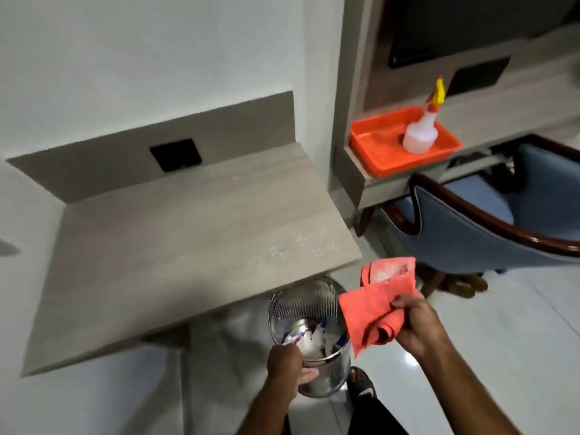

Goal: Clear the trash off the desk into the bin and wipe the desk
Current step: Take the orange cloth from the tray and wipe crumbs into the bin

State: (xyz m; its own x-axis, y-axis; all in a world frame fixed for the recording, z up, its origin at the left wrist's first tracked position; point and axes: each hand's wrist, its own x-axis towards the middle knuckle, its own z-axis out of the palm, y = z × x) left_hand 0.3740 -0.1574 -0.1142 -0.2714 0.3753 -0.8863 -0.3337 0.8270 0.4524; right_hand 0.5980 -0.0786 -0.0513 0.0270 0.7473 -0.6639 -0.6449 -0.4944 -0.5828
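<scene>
We note an orange cloth (378, 309), silver mesh bin (309, 312), grey wood-grain desk (175, 233), orange tray (376, 146), blue chair (489, 237).

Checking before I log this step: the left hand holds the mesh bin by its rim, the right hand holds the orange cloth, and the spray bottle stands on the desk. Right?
Not quite. The spray bottle stands in the orange tray on the side shelf, not on the desk, as the head view shows. The left hand does hold the mesh bin by its rim, and the right hand the orange cloth.
</scene>
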